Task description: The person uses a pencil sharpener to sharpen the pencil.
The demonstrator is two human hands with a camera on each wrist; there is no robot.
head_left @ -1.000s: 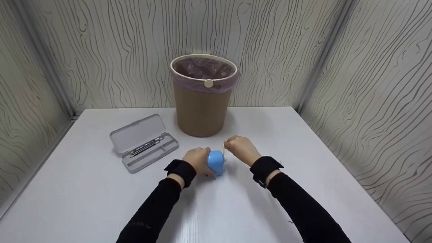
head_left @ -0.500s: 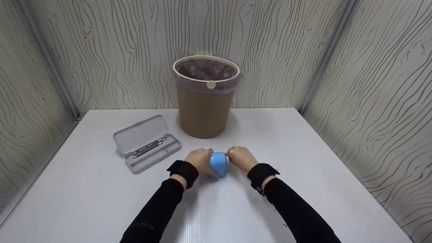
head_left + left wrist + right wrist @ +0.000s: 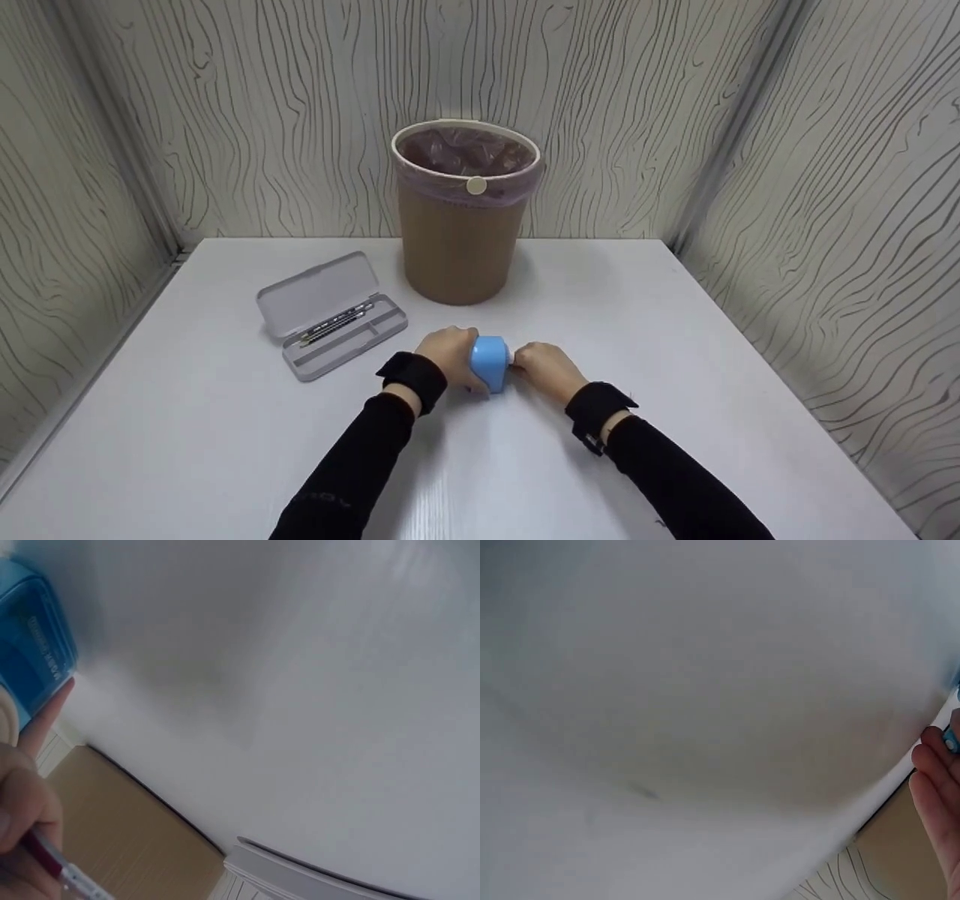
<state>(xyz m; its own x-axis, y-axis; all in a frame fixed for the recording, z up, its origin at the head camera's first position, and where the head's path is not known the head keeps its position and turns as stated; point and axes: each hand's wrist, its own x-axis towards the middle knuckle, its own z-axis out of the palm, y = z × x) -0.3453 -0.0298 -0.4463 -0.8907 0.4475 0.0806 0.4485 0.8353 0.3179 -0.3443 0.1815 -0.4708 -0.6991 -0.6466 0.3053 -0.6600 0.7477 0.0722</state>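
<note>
In the head view my left hand [image 3: 452,356] grips a blue crank pencil sharpener [image 3: 489,366], which lies just above or on the table. The left wrist view shows its translucent blue side [image 3: 36,645] with pale lettering. Curled fingers [image 3: 26,799] there also hold a dark red, pale-ended stick that looks like a pencil [image 3: 56,864]. My right hand [image 3: 551,369] pinches the sharpener's small crank handle [image 3: 511,359] at the right side. Only part of the right hand [image 3: 941,787] shows in the right wrist view, with a small blue, white-ended piece [image 3: 951,741] between its fingers.
An open grey pencil case [image 3: 345,352] lies at the left with several pencils [image 3: 336,325] in it. Behind stands a brown bin [image 3: 459,247] with a purple liner. Patterned panels [image 3: 315,120] close in the white table [image 3: 480,480] at back and sides.
My right hand has swung from the sharpener's far upper side down and nearer as the crank turned. The left hand keeps its grip on the sharpener. The whole scene shifts slightly right.
</note>
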